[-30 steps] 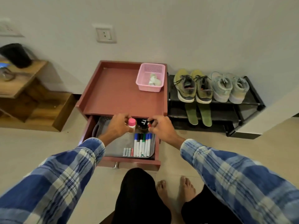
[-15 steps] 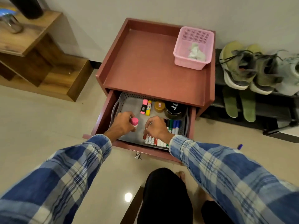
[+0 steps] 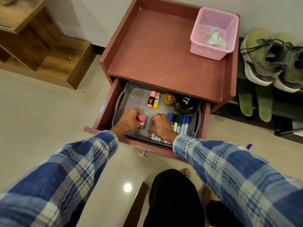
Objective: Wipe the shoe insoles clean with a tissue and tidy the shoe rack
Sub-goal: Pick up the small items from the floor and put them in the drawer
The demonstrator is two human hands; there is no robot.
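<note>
**Both hands in the drawer, tissue up in the pink basket**

From the head camera, looking down into the open drawer (image 3: 106,113) of a reddish-brown wooden cabinet (image 3: 164,46). Inside it, a grey perforated plastic tray (image 3: 131,95).

Over the tray's left half, the left hand (image 3: 129,122), fingers and thumb wrapped round a small white bottle with a pink cap (image 3: 141,119), held upright. Just beside it, the right hand (image 3: 161,126), fingers curled down over a row of short red-tipped pens (image 3: 155,137) at the tray's front edge; impossible to tell whether anything is pinched. Right of that hand, a row of markers with blue, black and green caps (image 3: 179,124).

Toward the tray's back, a pink highlighter (image 3: 151,98), a yellow glue stick (image 3: 156,101), a round amber jar (image 3: 168,99) and a black-lidded jar (image 3: 186,104).

On the cabinet top, back right corner, a pink plastic mesh basket (image 3: 213,52) with a crumpled white tissue (image 3: 216,39) in it.

Right of the cabinet, a black shoe rack (image 3: 285,112): olive-green sneakers (image 3: 262,63) on top, two green foam insoles (image 3: 245,99) flat below them, well apart from both hands.
</note>
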